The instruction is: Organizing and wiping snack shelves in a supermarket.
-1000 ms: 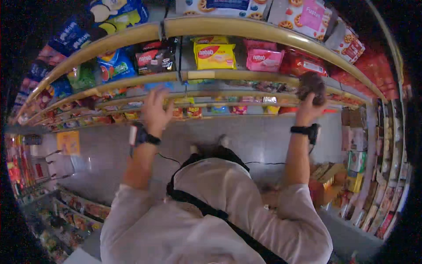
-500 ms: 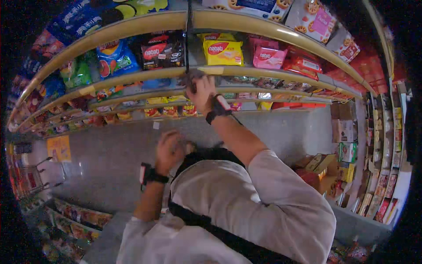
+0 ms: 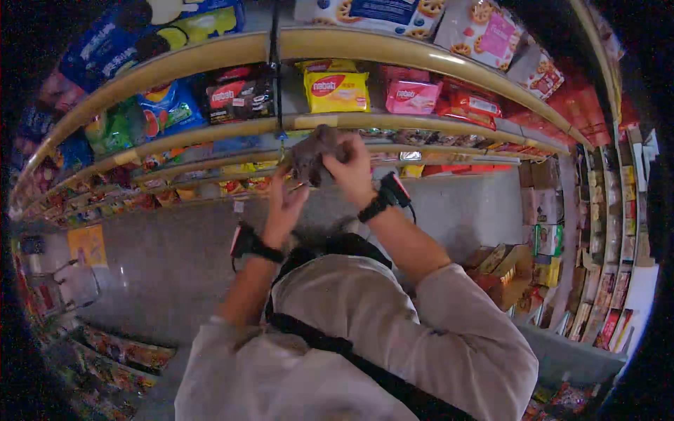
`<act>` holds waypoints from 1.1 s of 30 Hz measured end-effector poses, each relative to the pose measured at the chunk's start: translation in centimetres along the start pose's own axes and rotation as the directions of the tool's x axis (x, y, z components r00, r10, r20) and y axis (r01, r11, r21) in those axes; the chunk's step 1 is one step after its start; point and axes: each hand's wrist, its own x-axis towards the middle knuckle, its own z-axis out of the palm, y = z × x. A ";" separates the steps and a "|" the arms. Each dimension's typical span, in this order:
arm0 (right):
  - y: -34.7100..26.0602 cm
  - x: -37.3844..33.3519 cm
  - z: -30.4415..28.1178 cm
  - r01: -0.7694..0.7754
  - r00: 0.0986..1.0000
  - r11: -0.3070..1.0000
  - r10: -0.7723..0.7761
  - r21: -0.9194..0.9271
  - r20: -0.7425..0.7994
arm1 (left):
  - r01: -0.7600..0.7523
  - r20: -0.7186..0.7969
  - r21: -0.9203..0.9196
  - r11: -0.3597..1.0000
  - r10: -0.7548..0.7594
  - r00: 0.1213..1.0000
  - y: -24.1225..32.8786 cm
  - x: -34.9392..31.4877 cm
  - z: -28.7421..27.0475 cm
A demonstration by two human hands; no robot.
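Observation:
A crumpled grey-brown cloth hangs between my hands, just in front of a shelf edge. My right hand pinches its right side, thumb toward me. From below left, my left hand has its fingers at the cloth's lower left side; the cloth partly hides these fingertips. Behind the cloth runs the tan shelf edge. On the shelf above it sit a yellow snack packet, a black packet and a pink packet.
Larger biscuit packs fill the top shelf, and lower shelves hold many small packets. An open cardboard box stands on the floor at right. More stocked shelves line the right side. A shopping cart stands at far left.
My right hand has drawn the cloth off the shelf edge toward me. My left hand has risen from near my waist to meet it. The view has shifted slightly.

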 end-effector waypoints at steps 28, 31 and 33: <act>2.5 0.0 -35.1 0.071 0.866 0.996 -0.033 0.058 -0.500 | -0.382 0.315 0.853 0.356 0.233 0.920 6.8 26.0 9.8; 2.3 0.9 -34.9 0.016 0.852 0.998 0.021 0.067 -0.523 | -0.288 0.210 0.928 0.234 0.308 0.928 5.8 24.8 9.8; 2.7 1.1 -34.5 -0.019 0.855 1.000 0.026 0.018 -0.518 | -0.265 0.216 0.938 0.223 0.223 0.951 9.7 23.1 11.3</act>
